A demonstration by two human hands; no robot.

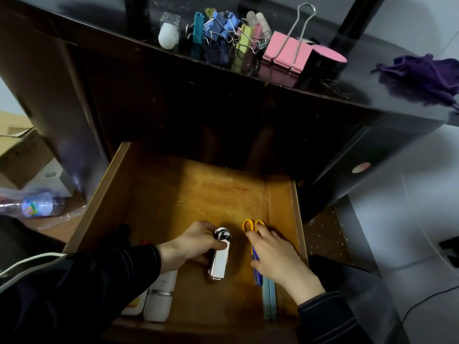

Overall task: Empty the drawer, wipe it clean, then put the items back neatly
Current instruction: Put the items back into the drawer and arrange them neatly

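From the head view we see the wooden drawer point(198, 189) pulled open, our left hand point(192, 244) gripping a white cartoon-faced case point(219, 261) near the front, its small print too blurred to read, our right hand point(275, 254) curled round yellow-handled scissors point(250, 225) near the right wall, open floor behind both hands, binder clips point(223, 26) and purple cloth point(422, 73) on the counter point(360, 90) above

I take this for a home study or small office; a dark desk point(360, 80) with a pulled-out wooden drawer point(198, 189) bears a heap of coloured binder clips point(223, 26) and a purple cloth point(422, 73); scissors point(253, 225) lie in the drawer; a cardboard box point(22, 155) and a plastic bottle point(37, 203) sit on the floor beside it; a cable point(422, 302) crosses pale tiles point(409, 232).
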